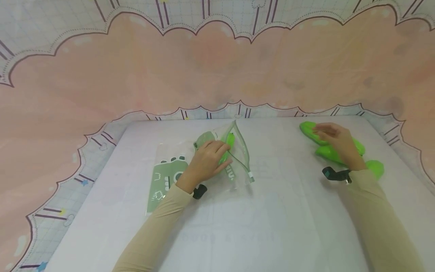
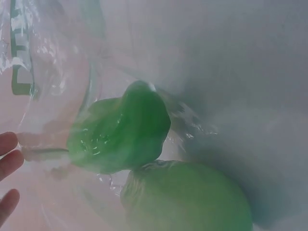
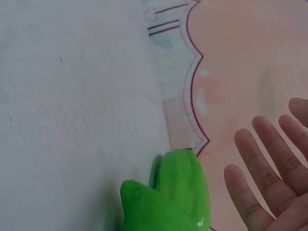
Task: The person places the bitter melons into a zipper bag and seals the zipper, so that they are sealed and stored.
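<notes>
A clear zip bag [image 1: 241, 185] with a green zip rim lies near the middle of the table, its mouth spread toward the right. My left hand [image 1: 209, 160] pinches the rim at the mouth. Through the film show a glossy green lobed toy [image 2: 122, 132] and a paler green rounded one [image 2: 187, 197]. On the right, my right hand [image 1: 336, 141] hovers over bright green toy vegetables, fingers extended and nothing in them. Under it are a long ribbed one [image 1: 307, 130] and a pointed one [image 1: 327, 153]; a rounded one [image 1: 376, 168] sits by the wrist.
A flat green cartoon-monster bag [image 1: 158, 189] lies left of the zip bag, partly under my left forearm. Black wrist cameras [image 1: 334, 174] sit below both hands. The white table [image 1: 238, 234] meets a patterned peach cloth [image 1: 221, 71] at the back and sides.
</notes>
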### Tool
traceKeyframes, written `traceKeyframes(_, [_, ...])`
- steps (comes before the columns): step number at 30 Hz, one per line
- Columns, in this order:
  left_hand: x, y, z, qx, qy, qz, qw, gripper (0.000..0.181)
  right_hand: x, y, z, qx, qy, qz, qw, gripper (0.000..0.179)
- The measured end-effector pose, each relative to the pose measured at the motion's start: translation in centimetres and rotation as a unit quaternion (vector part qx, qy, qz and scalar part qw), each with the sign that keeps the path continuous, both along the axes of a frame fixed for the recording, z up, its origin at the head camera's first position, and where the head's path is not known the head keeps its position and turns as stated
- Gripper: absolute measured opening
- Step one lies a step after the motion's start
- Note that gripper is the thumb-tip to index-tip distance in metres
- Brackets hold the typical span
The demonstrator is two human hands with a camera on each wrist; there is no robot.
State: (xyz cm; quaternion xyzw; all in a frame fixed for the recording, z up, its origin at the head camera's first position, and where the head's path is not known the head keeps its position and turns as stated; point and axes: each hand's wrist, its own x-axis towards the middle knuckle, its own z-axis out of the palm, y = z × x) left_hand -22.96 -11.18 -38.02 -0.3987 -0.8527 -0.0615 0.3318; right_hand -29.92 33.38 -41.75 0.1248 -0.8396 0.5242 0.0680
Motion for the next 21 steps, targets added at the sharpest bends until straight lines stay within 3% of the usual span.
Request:
traceKeyframes(9, [0.0,-0.2,0.1,-0.016,-0.040,-0.002,0.9991,0.044,2.5,-0.9,3.4,0.066,-0.038,-0.045,0.9961,0.049])
traceKeyframes(17, [0.0,-0.3,0.1,-0.016,-0.044,-0.002,0.9989,0.044,2.9,1.3,2.7,0.069,-0.019,-0.037,0.9968,0.046])
traceKeyframes(21, [0.1,-0.2,0.2,-0.017,-0.044,-0.002,0.9989,0.043,3.5,1.9,3.1,0.081,-0.040,-0.043,0.9950,0.049])
